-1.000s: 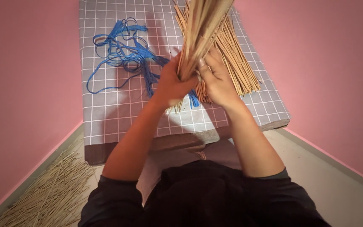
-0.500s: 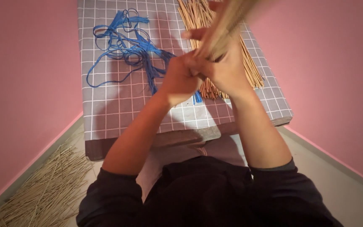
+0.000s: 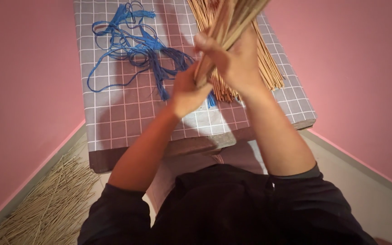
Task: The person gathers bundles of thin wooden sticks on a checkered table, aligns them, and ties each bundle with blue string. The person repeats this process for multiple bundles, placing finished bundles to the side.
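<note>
Pink walls hem a checked tabletop [image 3: 114,122] where both hands, left hand [image 3: 189,93] and right hand [image 3: 232,61], clench a bundle of straw sticks [image 3: 232,20] upright, keeping it gathered, blue cord [image 3: 132,45] lying just beyond the fingertips.

Bundle of sticks [image 3: 232,27] in both hands: dry, matt, straw-like fibre, tan. Loose sticks [image 3: 262,59] just behind right hand [image 3: 234,59]: same material. Blue cord [image 3: 132,43] beyond left hand [image 3: 189,88]: thin, plastic-looking, slight sheen. Counter [image 3: 114,122] cover: matt grey checked cloth, smooth.

Both the left hand [image 3: 191,90] and right hand [image 3: 232,59] grip a bundle of sticks [image 3: 232,22] above the checked table [image 3: 128,122].
</note>
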